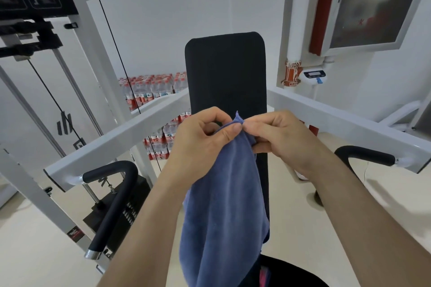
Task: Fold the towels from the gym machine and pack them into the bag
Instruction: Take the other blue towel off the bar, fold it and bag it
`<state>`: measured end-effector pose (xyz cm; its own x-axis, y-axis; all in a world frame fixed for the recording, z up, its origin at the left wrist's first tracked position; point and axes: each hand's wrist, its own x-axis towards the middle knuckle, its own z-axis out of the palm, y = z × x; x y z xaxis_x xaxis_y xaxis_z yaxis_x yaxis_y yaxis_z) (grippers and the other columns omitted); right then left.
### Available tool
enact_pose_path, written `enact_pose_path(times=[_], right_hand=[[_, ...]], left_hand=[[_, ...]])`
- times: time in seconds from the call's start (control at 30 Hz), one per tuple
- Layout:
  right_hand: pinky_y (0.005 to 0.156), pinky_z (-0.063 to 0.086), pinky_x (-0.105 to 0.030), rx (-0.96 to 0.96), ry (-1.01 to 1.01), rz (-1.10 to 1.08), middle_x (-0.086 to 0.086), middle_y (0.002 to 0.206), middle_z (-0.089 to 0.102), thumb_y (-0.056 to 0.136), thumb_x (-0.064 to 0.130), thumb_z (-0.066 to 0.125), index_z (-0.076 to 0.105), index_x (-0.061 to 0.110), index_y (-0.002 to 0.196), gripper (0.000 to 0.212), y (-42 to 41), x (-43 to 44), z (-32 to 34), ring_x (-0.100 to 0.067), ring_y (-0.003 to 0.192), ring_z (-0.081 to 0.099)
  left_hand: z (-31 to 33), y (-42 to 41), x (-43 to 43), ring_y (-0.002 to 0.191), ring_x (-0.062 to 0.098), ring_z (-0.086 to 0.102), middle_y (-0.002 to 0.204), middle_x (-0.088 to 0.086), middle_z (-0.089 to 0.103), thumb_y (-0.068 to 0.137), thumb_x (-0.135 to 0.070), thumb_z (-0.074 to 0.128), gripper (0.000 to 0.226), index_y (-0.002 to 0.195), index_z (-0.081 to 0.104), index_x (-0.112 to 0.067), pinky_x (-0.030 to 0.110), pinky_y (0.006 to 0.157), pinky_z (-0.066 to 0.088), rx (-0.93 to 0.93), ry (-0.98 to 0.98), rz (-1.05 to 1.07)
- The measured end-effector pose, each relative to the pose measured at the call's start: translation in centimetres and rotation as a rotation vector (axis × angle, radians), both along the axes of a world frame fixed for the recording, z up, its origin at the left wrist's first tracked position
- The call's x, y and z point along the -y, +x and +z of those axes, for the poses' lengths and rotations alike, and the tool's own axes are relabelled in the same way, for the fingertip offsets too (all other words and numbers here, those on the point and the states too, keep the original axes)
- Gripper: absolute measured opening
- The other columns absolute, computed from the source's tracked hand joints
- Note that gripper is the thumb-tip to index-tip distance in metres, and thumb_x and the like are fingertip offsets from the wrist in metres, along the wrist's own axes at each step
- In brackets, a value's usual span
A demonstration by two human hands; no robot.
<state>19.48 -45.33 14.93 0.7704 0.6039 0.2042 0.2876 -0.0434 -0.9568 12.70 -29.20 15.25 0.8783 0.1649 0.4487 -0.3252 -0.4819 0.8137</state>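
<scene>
A blue towel (226, 205) hangs down in front of me from its top corner, in front of the gym machine's black back pad (225, 72). My left hand (200, 144) pinches that corner between thumb and fingers. My right hand (277, 137) pinches the same top edge right beside it, so both hands meet at the towel's tip. The towel's lower part drops out of view at the bottom. No bag is in view.
White machine arms (121, 137) with black handles (112, 207) stretch left and right of the pad. A weight stack with cables (109, 28) stands at the left. Packs of water bottles (151, 91) sit by the back wall. A fire hydrant cabinet (377, 2) hangs at the upper right.
</scene>
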Motion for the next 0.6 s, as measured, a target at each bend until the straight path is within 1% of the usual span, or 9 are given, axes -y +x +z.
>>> enact_pose_path(times=[0.13,0.23,0.27,0.33,0.4,0.43,0.5,0.57,0.6], right_hand=[[0.09,0.057,-0.045,0.018,0.045,0.021,-0.014,0.104,0.074,0.1,0.014,0.049,0.074,0.01,0.108,0.027,-0.1,-0.3,0.1,-0.025,0.1,0.071],[0.094,0.054,-0.051,0.058,0.059,0.064,-0.023,0.106,0.071,0.099,0.017,0.053,0.074,0.008,0.109,0.025,-0.2,-0.4,0.0,-0.035,0.104,0.068],[0.094,0.054,-0.05,0.091,0.053,0.074,-0.021,0.105,0.072,0.098,0.019,0.056,0.074,0.009,0.109,0.023,-0.3,-0.4,0.0,-0.034,0.104,0.068],[0.093,0.056,-0.04,0.156,0.038,0.056,-0.009,0.102,0.076,0.095,0.016,0.061,0.074,0.01,0.109,0.02,-0.5,-0.7,0.0,-0.02,0.101,0.072],[0.091,0.057,-0.033,0.21,0.025,0.029,-0.005,0.098,0.076,0.096,0.012,0.058,0.074,0.009,0.108,0.019,-0.4,-0.8,-0.1,-0.015,0.098,0.072],[0.089,0.057,-0.032,0.228,0.021,0.017,-0.005,0.097,0.076,0.097,0.011,0.056,0.073,0.009,0.106,0.019,-0.3,-0.7,-0.1,-0.015,0.096,0.072],[0.084,0.057,-0.03,0.219,0.036,-0.038,-0.004,0.095,0.075,0.099,0.011,0.053,0.072,0.014,0.101,0.02,0.4,-0.4,-0.2,-0.017,0.095,0.07],[0.085,0.055,-0.029,0.187,0.065,-0.169,-0.002,0.098,0.073,0.1,0.015,0.05,0.07,0.02,0.1,0.02,1.7,0.3,-0.2,-0.015,0.097,0.068],[0.088,0.055,-0.029,0.185,0.067,-0.252,-0.003,0.101,0.071,0.101,0.017,0.049,0.068,0.019,0.101,0.019,2.4,0.7,-0.3,-0.015,0.098,0.066]], left_hand=[[0.1,-0.2,0.1,0.072,0.027,0.07,0.072,0.007,0.073,0.089,-0.021,0.066,0.008,0.085,0.069,-0.015,0.039,0.069,0.057,0.014,-0.1,-0.034],[-0.1,-0.3,0.2,0.075,0.039,0.068,0.075,0.018,0.072,0.085,-0.025,0.069,0.01,0.083,0.07,-0.016,0.049,0.071,0.056,0.053,-0.192,-0.019],[-0.1,-0.2,0.3,0.076,0.041,0.067,0.075,0.02,0.071,0.084,-0.026,0.07,0.011,0.081,0.069,-0.016,0.05,0.071,0.056,0.062,-0.218,-0.004],[-0.1,-0.1,0.7,0.073,0.033,0.071,0.074,0.016,0.073,0.085,-0.025,0.069,0.014,0.082,0.068,-0.012,0.04,0.067,0.058,0.064,-0.234,0.005],[-0.1,0.0,0.9,0.068,0.021,0.071,0.073,0.014,0.073,0.085,-0.03,0.067,0.022,0.082,0.066,-0.009,0.026,0.06,0.056,0.034,-0.21,-0.014],[-0.2,0.0,0.6,0.066,0.019,0.069,0.074,0.017,0.071,0.083,-0.035,0.066,0.027,0.082,0.065,-0.008,0.025,0.058,0.054,-0.008,-0.18,-0.037],[-0.6,-0.2,-0.6,0.067,0.021,0.067,0.078,0.019,0.069,0.078,-0.044,0.064,0.04,0.084,0.067,-0.005,0.03,0.06,0.053,-0.173,-0.067,-0.121],[-1.7,-0.4,-2.4,0.075,0.019,0.071,0.082,0.007,0.074,0.074,-0.053,0.067,0.045,0.089,0.07,-0.01,0.033,0.07,0.059,-0.459,0.134,-0.201],[-2.5,-0.5,-3.2,0.078,0.017,0.072,0.084,0.002,0.075,0.073,-0.058,0.07,0.045,0.09,0.071,-0.016,0.034,0.075,0.059,-0.605,0.304,-0.208]])
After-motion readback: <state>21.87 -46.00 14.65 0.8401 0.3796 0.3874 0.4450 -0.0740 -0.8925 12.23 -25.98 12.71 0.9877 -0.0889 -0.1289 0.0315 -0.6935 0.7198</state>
